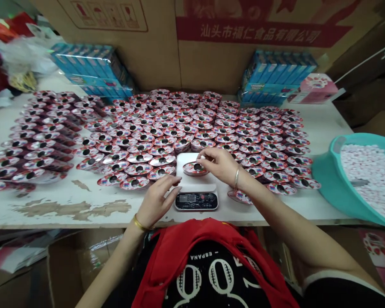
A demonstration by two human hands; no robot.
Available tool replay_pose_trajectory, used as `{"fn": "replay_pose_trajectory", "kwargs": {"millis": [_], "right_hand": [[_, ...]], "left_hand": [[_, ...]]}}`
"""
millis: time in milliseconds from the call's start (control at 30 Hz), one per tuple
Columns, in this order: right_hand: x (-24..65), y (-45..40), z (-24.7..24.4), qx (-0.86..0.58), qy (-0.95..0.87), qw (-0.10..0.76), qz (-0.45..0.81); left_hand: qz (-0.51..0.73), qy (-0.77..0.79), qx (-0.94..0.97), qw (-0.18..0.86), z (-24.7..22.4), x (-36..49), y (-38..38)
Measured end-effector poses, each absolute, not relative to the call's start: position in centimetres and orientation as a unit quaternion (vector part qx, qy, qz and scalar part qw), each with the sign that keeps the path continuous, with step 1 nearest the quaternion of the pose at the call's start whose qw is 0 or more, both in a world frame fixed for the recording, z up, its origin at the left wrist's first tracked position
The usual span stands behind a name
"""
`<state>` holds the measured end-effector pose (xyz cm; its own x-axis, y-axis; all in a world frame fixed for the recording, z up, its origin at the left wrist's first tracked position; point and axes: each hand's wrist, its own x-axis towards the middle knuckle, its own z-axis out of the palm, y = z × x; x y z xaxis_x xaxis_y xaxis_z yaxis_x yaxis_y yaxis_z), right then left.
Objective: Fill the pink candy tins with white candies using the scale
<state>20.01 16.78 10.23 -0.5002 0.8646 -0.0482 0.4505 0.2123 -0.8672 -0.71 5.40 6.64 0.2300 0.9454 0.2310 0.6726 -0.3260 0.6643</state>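
Observation:
An oval-topped pink and white container with a dark hole stands on a white digital scale, whose display is lit. My right hand is at the container's right side, thumb and fingers pinched together around a small white piece above its top. Just left of the scale is my left hand, its thumb and fingers apart and nothing between them. Many similar containers stand in close rows behind and to both sides of the scale. One container is partly hidden under my right forearm.
A teal basin full of small white and pink pieces, with a metal scoop in it, sits at the right table edge. Wrapped blue boxes and more blue boxes stand before a large cardboard carton. Plastic bags lie far left.

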Motion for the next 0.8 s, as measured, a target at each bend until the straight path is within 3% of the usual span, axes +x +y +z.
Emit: {"fn": "replay_pose_trajectory", "kwargs": {"millis": [167,333,467,633,800], "right_hand": [[19.0,16.0,10.7,-0.426,-0.836,0.165,0.304],[19.4,15.4,10.3,-0.422,-0.85,0.138,0.283],[20.1,15.3,10.0,-0.393,-0.857,0.179,0.281],[21.0,15.3,10.5,-0.396,-0.845,0.248,0.26],[22.6,15.2,11.3,-0.424,-0.826,0.275,0.25]], "left_hand": [[0.351,0.549,0.731,0.203,6.2,-1.0,4.7],[0.43,0.642,0.632,0.069,5.9,-4.6,2.0],[0.448,0.744,0.495,-0.014,3.7,-8.2,-1.5],[0.369,0.798,0.477,0.009,0.9,-10.1,-6.2],[0.381,0.792,0.477,0.009,0.4,-9.3,-6.9]]}}
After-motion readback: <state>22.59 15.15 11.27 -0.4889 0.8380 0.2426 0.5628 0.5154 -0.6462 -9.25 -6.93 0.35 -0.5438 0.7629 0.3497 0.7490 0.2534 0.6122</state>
